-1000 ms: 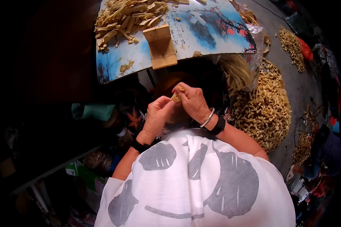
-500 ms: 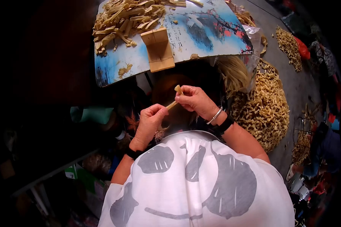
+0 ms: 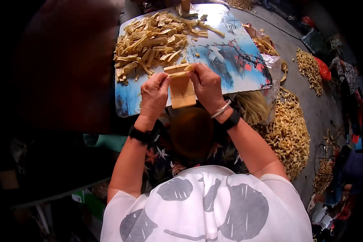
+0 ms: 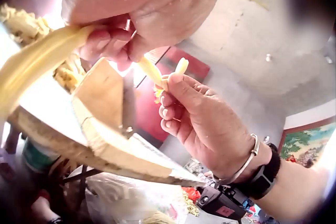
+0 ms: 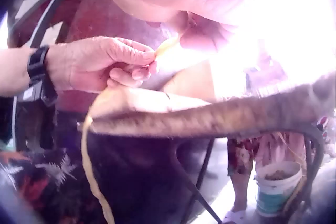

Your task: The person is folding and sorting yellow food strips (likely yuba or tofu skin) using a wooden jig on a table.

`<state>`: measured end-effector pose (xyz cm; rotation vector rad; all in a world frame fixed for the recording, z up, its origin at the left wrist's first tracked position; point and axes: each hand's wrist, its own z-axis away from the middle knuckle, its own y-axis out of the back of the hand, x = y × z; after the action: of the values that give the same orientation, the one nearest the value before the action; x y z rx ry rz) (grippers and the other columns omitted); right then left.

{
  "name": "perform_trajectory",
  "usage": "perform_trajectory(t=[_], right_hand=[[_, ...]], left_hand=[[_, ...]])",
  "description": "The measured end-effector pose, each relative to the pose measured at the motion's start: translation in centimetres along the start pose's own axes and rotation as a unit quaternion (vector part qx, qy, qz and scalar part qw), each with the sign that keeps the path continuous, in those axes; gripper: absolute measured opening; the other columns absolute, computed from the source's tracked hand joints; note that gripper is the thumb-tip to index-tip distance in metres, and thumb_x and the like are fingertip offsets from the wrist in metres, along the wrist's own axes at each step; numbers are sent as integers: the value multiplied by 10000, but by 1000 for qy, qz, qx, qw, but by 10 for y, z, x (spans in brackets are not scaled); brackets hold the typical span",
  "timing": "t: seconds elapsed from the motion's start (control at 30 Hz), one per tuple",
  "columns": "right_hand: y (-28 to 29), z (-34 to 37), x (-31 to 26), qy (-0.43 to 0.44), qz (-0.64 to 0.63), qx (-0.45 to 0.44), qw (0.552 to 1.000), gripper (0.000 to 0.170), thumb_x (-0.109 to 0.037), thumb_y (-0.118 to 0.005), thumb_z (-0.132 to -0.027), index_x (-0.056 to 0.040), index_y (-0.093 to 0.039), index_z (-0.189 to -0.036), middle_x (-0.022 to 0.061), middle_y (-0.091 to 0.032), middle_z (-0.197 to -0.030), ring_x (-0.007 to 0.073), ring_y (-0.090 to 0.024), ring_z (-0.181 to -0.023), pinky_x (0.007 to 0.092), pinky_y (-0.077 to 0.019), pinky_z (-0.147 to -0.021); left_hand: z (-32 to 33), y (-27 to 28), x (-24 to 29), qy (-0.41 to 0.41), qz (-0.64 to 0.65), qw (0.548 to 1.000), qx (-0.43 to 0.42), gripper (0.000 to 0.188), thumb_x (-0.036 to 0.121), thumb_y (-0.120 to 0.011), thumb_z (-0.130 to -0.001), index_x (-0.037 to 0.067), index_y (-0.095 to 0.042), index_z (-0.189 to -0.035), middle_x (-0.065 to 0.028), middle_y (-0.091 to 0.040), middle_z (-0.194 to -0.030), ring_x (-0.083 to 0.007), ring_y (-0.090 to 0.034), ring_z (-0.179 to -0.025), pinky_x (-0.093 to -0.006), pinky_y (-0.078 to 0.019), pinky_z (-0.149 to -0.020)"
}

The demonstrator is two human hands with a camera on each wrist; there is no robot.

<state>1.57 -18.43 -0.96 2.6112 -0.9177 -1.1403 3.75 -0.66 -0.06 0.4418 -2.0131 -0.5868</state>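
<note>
In the head view, my left hand [image 3: 153,94] and right hand [image 3: 207,86] pinch a pale yellow, fibrous strip [image 3: 177,74] held taut between them. It crosses over the upper part of an L-shaped wooden block [image 3: 182,90] at the table's near edge. A long tail of the strip [image 5: 89,161] hangs from the left hand past the table edge in the right wrist view. From the left wrist, a short folded end [image 4: 181,66] pokes up above the right thumb. A bangle and a dark wristband circle the right wrist.
The blue painted tabletop [image 3: 230,76] carries a heap of loose dry strips [image 3: 153,40] behind the block. To the right, a big pile of small knotted pieces [image 3: 288,133] lies beside a hanging bundle of pale strips [image 3: 252,105]. A smaller pile [image 3: 309,68] lies on the floor.
Both hands have moved forward from above the lap to the wooden block and spread apart, drawing the strip straight between them. The head view has shifted to show more of the tabletop.
</note>
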Motion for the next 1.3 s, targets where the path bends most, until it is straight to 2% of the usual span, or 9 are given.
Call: perform_trajectory(t=[0.03, 0.33, 0.53, 0.73, 0.8, 0.93, 1.03, 1.13, 1.3], right_hand=[[-9, 3, 13, -26, 27, -42, 998, 95, -92, -616, -905, -15, -610, -959, 170, -645, -891, 390, -618, -816, 416, -510, -704], [-12, 6, 44, -76, 44, -198, 976, 136, -115, -603, -891, -26, -596, -994, 186, -652, -897, 387, -630, -885, 454, -507, -768], [24, 14, 18, -146, -56, -249, 956, 146, -127, -615, -898, 3, -610, -965, 202, -651, -860, 393, -634, -815, 426, -504, -714], [60, 54, -24, -173, -92, -349, 916, 205, -127, -639, -914, -20, -628, -1089, 107, -639, -730, 140, -586, -622, 282, -490, -612], [60, 61, -45, -231, -93, -325, 912, 307, -235, -714, -864, -44, -648, -1096, 144, -650, -753, 270, -629, -643, 341, -502, -625], [39, 94, -48, -148, -68, -217, 963, 221, -110, -654, -878, -70, -657, -1095, 147, -612, -872, 295, -633, -824, 353, -528, -683], [39, 105, -56, -93, -68, -170, 979, 225, -43, -664, -844, -55, -652, -1069, 136, -612, -859, 311, -638, -793, 356, -535, -679], [42, 123, -70, -80, -94, -221, 968, 207, -2, -669, -817, -43, -646, -1018, 127, -611, -833, 330, -645, -768, 363, -540, -671], [48, 154, -71, -98, -131, -260, 952, 117, -37, -666, -834, -26, -610, -935, 160, -649, -852, 358, -650, -768, 396, -536, -664]], left_hand=[[-6, -12, -19, 4, 5, 1000, 0, 105, 100, -629, -932, -3, -645, -916, -105, -563, -709, -157, -517, -620, -297, -443, -600], [3, -25, -36, 89, -52, 995, 3, 137, 129, -591, -941, 7, -653, -941, -98, -641, -865, -195, -621, -751, -307, -491, -698], [36, -8, -18, 290, 255, 922, 19, 185, 177, -545, -997, 28, -640, -942, -10, -626, -800, -89, -530, -673, -262, -443, -596], [84, 0, 23, 237, 328, 913, -52, 153, 133, -587, -985, 13, -661, -1045, 3, -655, -842, -55, -581, -791, -208, -472, -750], [98, -7, 35, 245, 334, 906, -89, 154, 134, -595, -987, 21, -670, -1061, 9, -665, -910, -50, -588, -834, -198, -470, -762], [124, -22, 30, 127, 184, 970, -94, 204, 183, -600, -990, 11, -669, -1075, -24, -665, -899, -84, -617, -846, -221, -515, -794], [138, -20, 21, 417, 261, 860, -133, 263, 279, -616, -982, 27, -667, -1034, -45, -672, -900, -123, -645, -838, -260, -542, -789], [150, -12, 29, 588, 565, 554, -167, 297, 324, -607, -982, 34, -654, -1022, -61, -681, -924, -155, -664, -838, -292, -562, -764], [168, -34, 7, 471, 519, 696, -158, 198, 144, -637, -951, -3, -652, -1084, -20, -681, -959, -142, -661, -824, -275, -547, -710]])
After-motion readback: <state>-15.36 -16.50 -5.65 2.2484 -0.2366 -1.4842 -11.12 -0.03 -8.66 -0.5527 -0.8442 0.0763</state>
